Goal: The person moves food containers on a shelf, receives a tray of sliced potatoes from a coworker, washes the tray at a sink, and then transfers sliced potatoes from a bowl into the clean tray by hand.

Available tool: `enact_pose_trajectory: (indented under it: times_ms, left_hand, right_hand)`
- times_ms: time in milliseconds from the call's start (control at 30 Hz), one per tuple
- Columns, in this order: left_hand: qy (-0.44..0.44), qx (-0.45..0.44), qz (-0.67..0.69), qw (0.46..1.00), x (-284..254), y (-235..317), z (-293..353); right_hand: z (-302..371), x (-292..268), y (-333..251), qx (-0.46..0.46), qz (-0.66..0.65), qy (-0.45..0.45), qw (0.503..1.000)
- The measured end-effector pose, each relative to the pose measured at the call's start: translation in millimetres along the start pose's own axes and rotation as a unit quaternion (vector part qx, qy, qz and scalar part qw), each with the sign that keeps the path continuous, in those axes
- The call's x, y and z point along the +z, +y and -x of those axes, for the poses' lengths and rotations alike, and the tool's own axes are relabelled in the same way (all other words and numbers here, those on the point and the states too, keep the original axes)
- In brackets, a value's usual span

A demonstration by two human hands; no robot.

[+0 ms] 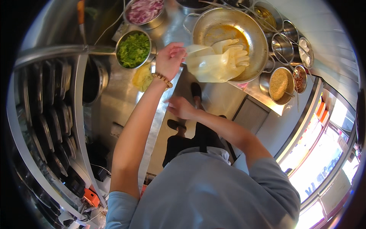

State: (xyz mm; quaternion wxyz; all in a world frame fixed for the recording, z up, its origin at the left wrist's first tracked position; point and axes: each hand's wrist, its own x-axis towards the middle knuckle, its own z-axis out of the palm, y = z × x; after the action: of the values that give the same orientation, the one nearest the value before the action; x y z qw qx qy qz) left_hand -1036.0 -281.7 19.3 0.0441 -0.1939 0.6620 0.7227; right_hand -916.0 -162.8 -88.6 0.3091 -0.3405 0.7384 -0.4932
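Note:
My left hand (170,60), a bead bracelet (163,79) around its wrist, is raised over the steel counter with its fingers loosely curled and nothing visible in them. Just right of its fingertips, a pair of pale yellow rubber gloves (217,63) lies across the near left rim of a large metal pan (202,32); their fingers reach into the pan. Closer to my body, my right hand (182,108) hangs beside my left forearm. Its fingers are partly bent, somewhat blurred and apparently hold nothing.
Left of my left hand stand a bowl of chopped greens (133,49) and a pot of sliced red onion (145,11). A yellowish bag (143,77) sits below them. Tubs of brown crumbs (281,86) and peanuts (300,78) stand right of the pan. Racked trays (45,129) fill the far left.

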Motion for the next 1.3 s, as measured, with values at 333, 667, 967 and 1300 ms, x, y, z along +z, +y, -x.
enact_pose_trajectory:
  times_ms: [333, 667, 967, 1300]
  left_hand:
    - [0.177, 0.133, -0.546, 0.808, -48.1, -74.7, 60.9]
    - [0.09, -0.006, -0.459, 0.884, -112.4, -121.6, 118.8]
    - [0.226, -0.049, -0.501, 0.834, -114.5, -120.7, 95.1]
    - [0.361, 0.008, 0.123, 0.924, -184.6, -131.1, 142.8]
  right_hand:
    - [183.0, -109.6, 127.6, 0.337, 0.096, 0.034, 0.936]
    - [195.2, -92.3, 166.5, 0.471, -0.108, 0.097, 0.87]
    - [88.4, -88.4, 77.2, 0.256, 0.013, 0.024, 0.966]
    - [66.0, -60.2, 40.1, 0.139, 0.035, 0.014, 0.99]
